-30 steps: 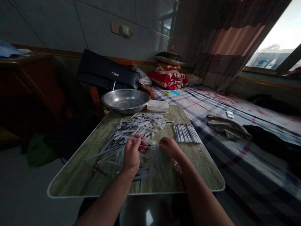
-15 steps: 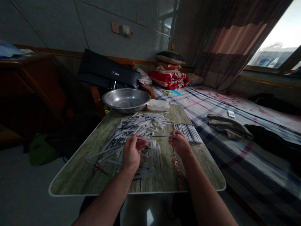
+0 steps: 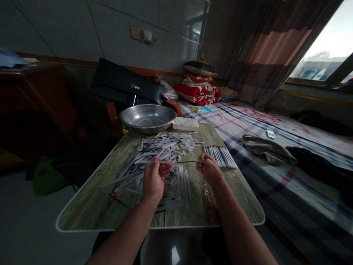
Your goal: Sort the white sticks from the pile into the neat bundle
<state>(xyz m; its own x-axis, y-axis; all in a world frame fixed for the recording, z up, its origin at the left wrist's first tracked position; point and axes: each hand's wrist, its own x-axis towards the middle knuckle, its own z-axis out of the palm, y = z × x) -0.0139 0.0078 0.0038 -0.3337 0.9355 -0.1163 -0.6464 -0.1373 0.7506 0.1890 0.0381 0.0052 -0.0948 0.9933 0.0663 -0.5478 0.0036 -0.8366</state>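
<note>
My left hand [image 3: 153, 184] pinches a translucent plastic tube, apparently a pen barrel [image 3: 166, 162], level above the table. My right hand [image 3: 211, 170] has its fingers closed on the right end of a thin dark pen refill [image 3: 186, 162]. The refill's left end meets the barrel's right end and seems to go into it. Beneath and beyond my left hand lies a loose pile of translucent tubes and dark sticks [image 3: 162, 145]. More clear tubes [image 3: 184, 184] lie between my hands. Just beyond my right hand is a neat row of whitish pens with dark ends [image 3: 220, 156].
The wood-patterned table [image 3: 91, 206] has a pale rim. At its far end are a wide metal basin [image 3: 147, 117] and a shallow white tray [image 3: 185, 124]. A bed with a plaid sheet [image 3: 237, 129] adjoins on the right, with clothes [image 3: 267, 149] on it.
My right hand has shifted slightly left with the refill, so a little less of it shows between my hands. My left hand has hardly moved.
</note>
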